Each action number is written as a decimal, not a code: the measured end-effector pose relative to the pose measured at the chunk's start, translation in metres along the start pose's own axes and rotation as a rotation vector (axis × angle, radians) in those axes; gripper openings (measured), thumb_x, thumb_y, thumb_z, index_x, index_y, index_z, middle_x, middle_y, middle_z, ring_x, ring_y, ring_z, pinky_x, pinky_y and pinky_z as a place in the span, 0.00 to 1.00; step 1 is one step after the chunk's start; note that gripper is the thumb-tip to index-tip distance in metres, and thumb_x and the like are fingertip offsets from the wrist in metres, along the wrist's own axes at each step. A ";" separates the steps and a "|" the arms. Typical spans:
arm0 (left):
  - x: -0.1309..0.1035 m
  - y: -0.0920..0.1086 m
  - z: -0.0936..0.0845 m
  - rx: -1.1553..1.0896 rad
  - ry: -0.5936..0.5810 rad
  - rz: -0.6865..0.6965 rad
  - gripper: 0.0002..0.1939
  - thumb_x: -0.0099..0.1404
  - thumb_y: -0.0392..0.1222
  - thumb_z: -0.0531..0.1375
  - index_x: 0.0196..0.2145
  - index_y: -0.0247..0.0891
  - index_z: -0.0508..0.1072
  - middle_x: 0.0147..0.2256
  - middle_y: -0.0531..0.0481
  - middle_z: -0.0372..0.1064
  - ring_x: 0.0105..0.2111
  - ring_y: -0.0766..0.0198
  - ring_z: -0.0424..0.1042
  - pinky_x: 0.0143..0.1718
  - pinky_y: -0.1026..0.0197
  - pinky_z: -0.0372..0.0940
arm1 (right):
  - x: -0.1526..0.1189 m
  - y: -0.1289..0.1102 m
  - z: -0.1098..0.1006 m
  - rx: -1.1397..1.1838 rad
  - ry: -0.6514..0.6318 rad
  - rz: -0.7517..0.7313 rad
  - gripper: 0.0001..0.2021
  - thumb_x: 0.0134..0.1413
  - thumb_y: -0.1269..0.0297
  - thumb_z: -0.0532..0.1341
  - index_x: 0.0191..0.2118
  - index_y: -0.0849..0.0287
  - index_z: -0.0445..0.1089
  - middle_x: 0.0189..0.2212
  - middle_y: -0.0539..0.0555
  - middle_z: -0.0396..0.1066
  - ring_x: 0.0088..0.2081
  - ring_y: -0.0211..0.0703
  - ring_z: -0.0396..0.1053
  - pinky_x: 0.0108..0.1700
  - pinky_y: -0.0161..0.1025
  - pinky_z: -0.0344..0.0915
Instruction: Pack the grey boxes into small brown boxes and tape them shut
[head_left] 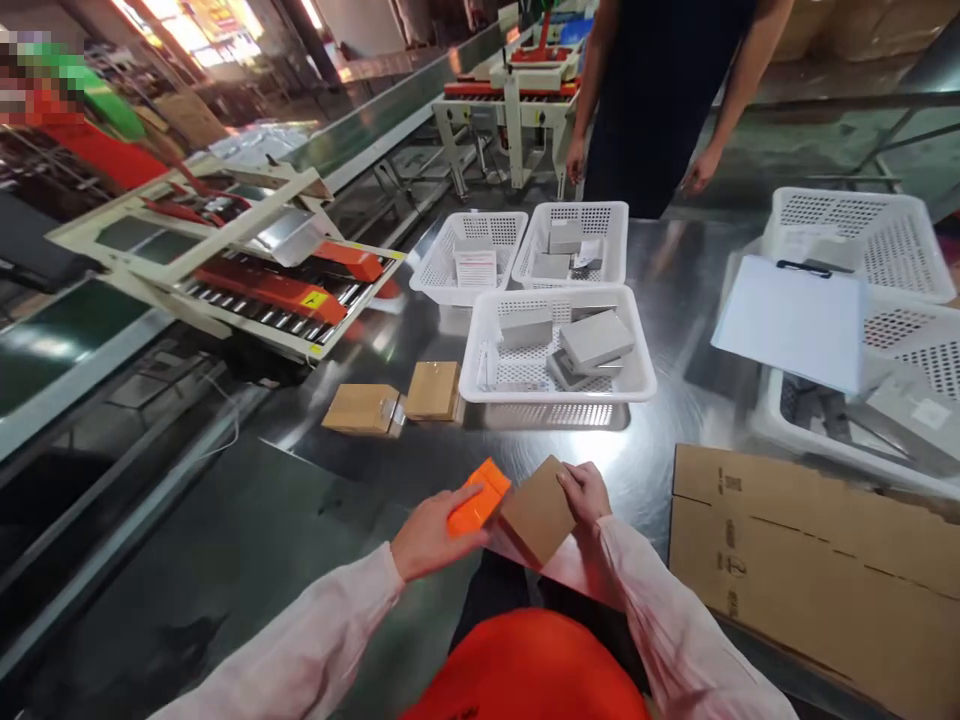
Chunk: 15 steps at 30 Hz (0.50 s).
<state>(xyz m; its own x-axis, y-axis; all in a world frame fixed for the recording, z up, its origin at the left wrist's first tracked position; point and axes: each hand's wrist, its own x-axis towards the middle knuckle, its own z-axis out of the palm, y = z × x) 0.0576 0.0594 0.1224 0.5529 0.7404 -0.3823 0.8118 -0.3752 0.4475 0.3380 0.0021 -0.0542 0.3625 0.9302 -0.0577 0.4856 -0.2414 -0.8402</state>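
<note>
My left hand (439,532) is closed around a flat, bright orange object (480,498); its exact kind is hard to make out. Just to its right, my right hand (588,492) grips a small brown cardboard box (538,510) by its upper right edge, holding it tilted at the near edge of the metal table (622,465). The orange object is close to the box's left side; whether they touch I cannot tell. Beyond my hands lie two more small cardboard boxes, a left one (356,409) and a right one (433,390).
A white basket (556,396) of grey boxes stands ahead, with two more baskets behind. Flattened cardboard (810,570) lies to the right, below a clipboard (791,318) resting over other baskets. A roller machine (270,270) is at left. Another person (660,100) stands across the table.
</note>
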 end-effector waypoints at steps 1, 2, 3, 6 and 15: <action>-0.008 0.012 -0.004 -0.074 -0.054 -0.028 0.39 0.53 0.51 0.66 0.62 0.41 0.67 0.53 0.45 0.74 0.50 0.51 0.74 0.53 0.55 0.68 | 0.000 0.002 0.002 -0.002 0.006 -0.010 0.21 0.58 0.51 0.58 0.46 0.60 0.79 0.34 0.59 0.72 0.39 0.49 0.70 0.45 0.45 0.68; -0.014 0.025 -0.005 -0.126 -0.100 -0.055 0.43 0.48 0.49 0.68 0.62 0.40 0.67 0.52 0.45 0.75 0.48 0.51 0.76 0.51 0.56 0.69 | 0.000 0.003 0.003 -0.005 0.011 -0.021 0.20 0.59 0.51 0.58 0.46 0.60 0.79 0.34 0.59 0.71 0.39 0.49 0.69 0.44 0.45 0.68; -0.017 0.038 -0.005 -0.161 -0.132 -0.070 0.43 0.47 0.46 0.68 0.62 0.39 0.67 0.51 0.46 0.76 0.46 0.52 0.76 0.49 0.58 0.70 | 0.001 0.004 0.004 -0.009 0.015 -0.032 0.20 0.59 0.52 0.57 0.46 0.59 0.79 0.34 0.59 0.71 0.39 0.49 0.69 0.44 0.46 0.68; -0.008 0.068 0.007 -0.125 -0.143 -0.068 0.38 0.49 0.43 0.63 0.61 0.43 0.69 0.47 0.48 0.78 0.43 0.53 0.78 0.46 0.58 0.70 | 0.002 0.005 0.007 -0.031 0.028 -0.059 0.18 0.59 0.54 0.58 0.46 0.59 0.79 0.34 0.58 0.71 0.39 0.49 0.69 0.44 0.45 0.68; 0.003 0.068 0.037 0.212 -0.254 -0.097 0.40 0.48 0.46 0.62 0.62 0.48 0.67 0.41 0.45 0.80 0.42 0.45 0.78 0.43 0.52 0.71 | -0.019 -0.035 -0.008 -0.406 0.025 -0.229 0.14 0.66 0.57 0.55 0.50 0.47 0.75 0.47 0.56 0.73 0.47 0.50 0.64 0.47 0.47 0.55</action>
<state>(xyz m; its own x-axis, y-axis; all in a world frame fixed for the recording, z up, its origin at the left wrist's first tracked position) 0.1209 0.0154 0.1219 0.4790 0.6255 -0.6159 0.8690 -0.4371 0.2318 0.3208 -0.0094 -0.0197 0.2263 0.9664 0.1220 0.8257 -0.1238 -0.5504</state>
